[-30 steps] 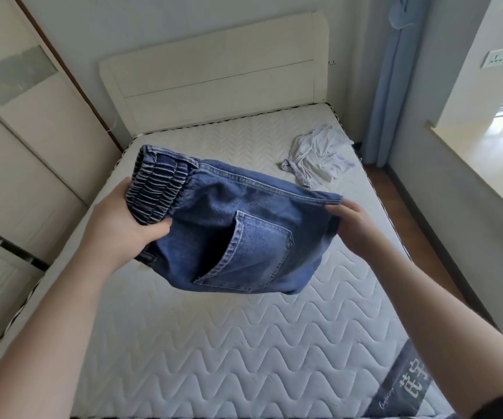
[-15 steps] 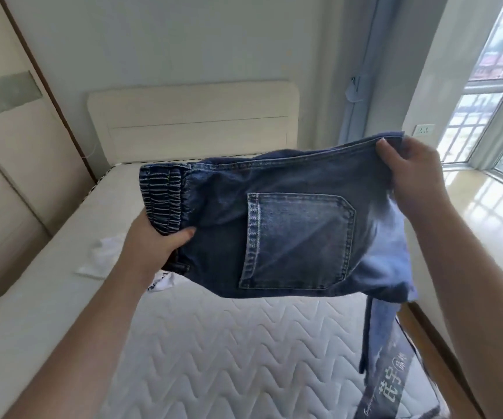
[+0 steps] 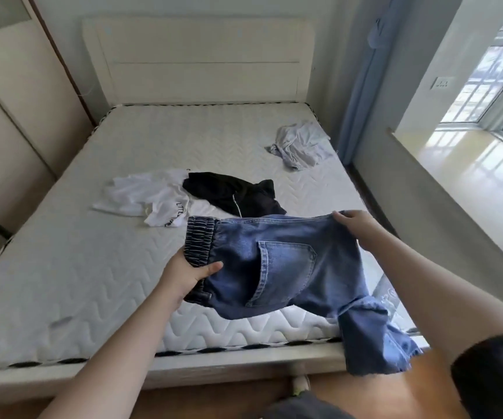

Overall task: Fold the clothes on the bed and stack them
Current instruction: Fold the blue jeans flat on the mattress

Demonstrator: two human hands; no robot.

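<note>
I hold a pair of blue jeans [image 3: 286, 267] in the air above the near right part of the bed [image 3: 78, 267]. My left hand [image 3: 188, 272] grips the elastic waistband at the left. My right hand [image 3: 354, 226] pinches the upper right edge. A back pocket faces me, and a frayed leg end hangs down past the bed's foot edge. On the mattress beyond lie a crumpled white T-shirt [image 3: 150, 198], a black garment [image 3: 238, 195] touching it, and a pale grey garment [image 3: 300, 145] near the far right edge.
A cream headboard [image 3: 196, 58] stands at the far end. Wardrobe doors [image 3: 8, 116] run along the left side. A blue curtain [image 3: 362, 86] and a window ledge [image 3: 470, 164] are on the right, with a narrow strip of floor beside the bed.
The view has dropped back down to the bed. The jeans have come lower and nearer the foot edge, with one leg now hanging free. Both hands keep their grip.
</note>
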